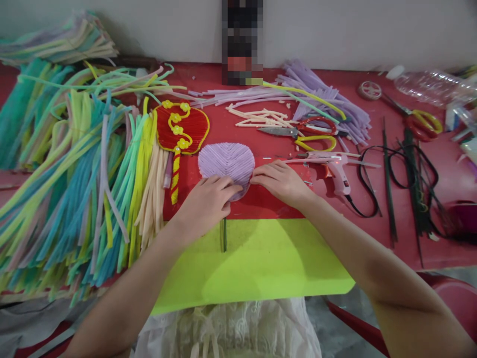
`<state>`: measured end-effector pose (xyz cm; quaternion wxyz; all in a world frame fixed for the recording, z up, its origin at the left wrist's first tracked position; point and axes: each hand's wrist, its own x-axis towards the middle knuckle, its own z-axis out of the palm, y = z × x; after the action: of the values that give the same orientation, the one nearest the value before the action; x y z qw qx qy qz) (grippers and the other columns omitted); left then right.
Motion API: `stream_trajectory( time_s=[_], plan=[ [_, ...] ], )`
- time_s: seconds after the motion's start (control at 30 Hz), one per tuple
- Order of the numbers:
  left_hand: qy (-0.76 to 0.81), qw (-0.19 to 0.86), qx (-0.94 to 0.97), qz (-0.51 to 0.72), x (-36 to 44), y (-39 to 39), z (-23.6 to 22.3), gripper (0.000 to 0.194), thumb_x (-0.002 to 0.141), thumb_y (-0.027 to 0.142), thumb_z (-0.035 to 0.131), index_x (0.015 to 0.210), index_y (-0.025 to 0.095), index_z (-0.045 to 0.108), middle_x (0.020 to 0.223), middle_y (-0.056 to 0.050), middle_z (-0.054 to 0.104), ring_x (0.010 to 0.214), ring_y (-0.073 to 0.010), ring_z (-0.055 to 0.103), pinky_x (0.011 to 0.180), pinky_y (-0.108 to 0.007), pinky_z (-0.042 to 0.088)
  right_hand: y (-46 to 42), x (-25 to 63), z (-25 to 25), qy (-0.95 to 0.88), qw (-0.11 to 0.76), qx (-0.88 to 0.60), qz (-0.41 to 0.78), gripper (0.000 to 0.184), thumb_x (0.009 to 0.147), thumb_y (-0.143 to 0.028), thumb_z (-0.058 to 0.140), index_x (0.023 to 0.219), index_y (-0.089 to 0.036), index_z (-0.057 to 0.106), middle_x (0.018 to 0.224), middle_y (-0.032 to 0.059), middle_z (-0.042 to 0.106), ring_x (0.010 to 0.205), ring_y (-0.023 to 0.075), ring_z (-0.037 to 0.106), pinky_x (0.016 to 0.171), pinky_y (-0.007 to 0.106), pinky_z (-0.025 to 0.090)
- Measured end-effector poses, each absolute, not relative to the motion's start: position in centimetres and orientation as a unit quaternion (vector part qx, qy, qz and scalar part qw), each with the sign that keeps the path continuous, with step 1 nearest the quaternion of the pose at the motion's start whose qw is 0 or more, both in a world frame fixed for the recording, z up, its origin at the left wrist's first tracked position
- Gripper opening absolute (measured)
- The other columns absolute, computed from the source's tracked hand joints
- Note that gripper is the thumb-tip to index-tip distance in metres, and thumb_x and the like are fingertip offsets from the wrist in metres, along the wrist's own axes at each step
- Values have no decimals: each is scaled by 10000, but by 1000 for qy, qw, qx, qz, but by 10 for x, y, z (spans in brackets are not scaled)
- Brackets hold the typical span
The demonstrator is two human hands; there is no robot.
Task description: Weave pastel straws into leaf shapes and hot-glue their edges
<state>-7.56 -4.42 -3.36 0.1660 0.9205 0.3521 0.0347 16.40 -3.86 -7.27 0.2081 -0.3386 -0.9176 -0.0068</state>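
A lilac fan panel [227, 161] made of pipe cleaners in slanting rows lies in front of me, with dark wire stems [224, 234] sticking out below it. My left hand [210, 199] lies over its lower left part, fingers bent and thumb on the lower edge, gripping it. At the right edge of the panel, my right hand [279, 181] has its fingertips pressed together on the rim; whatever is between them is too small to make out. A finished red fan [194, 129] with yellow flowers and a striped handle lies up and to the left.
Bundles of colored pipe cleaners [74, 174] cover the left side. Lilac pipe cleaners [320, 94], cut cream pieces [261, 118] and scissors [278, 132] lie behind the panel. At right are a pink glue gun [338, 174] with its cord, dark wires [412, 184] and a plastic bottle [432, 84].
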Motion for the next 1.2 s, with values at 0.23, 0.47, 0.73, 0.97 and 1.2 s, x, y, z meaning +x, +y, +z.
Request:
stream_trajectory(
  time_s=[0.23, 0.47, 0.73, 0.97, 1.2],
  plan=[
    [351, 167, 921, 34, -76, -42, -34, 405, 804, 95, 542, 1195, 192, 586, 1082, -53, 601, 1007, -217, 540, 880, -373, 439, -40, 165, -73, -910, 233, -343, 23, 262, 959, -157, 379, 990, -173, 639, 1006, 83, 676, 894, 176, 586, 802, 328, 464],
    [353, 163, 921, 28, -76, -43, -35, 418, 803, 102, 543, 1210, 195, 581, 1073, -51, 604, 1008, -223, 541, 872, -374, 438, -41, 166, -73, -901, 244, -354, 49, 239, 954, -184, 412, 974, -188, 650, 978, 75, 674, 899, 178, 596, 811, 338, 483],
    [351, 168, 921, 29, -77, -42, -34, 424, 802, 103, 541, 1216, 187, 577, 1084, -59, 598, 1017, -227, 537, 880, -382, 445, -43, 166, -76, -900, 243, -359, 41, 225, 949, -173, 422, 980, -177, 645, 994, 83, 670, 907, 176, 592, 820, 332, 487],
    [355, 168, 919, 27, -75, -43, -33, 426, 793, 91, 553, 1209, 183, 586, 1066, -60, 603, 1001, -230, 542, 890, -395, 443, -45, 164, -73, -899, 242, -362, 36, 229, 954, -182, 418, 989, -175, 644, 985, 82, 675, 905, 174, 592, 823, 329, 480],
    [356, 173, 918, 23, -75, -43, -32, 439, 797, 97, 543, 1226, 186, 577, 1094, -58, 599, 1015, -230, 538, 892, -388, 440, -44, 162, -74, -891, 261, -369, 41, 231, 952, -193, 431, 1003, -177, 655, 980, 81, 688, 890, 170, 609, 821, 330, 490]
  ],
)
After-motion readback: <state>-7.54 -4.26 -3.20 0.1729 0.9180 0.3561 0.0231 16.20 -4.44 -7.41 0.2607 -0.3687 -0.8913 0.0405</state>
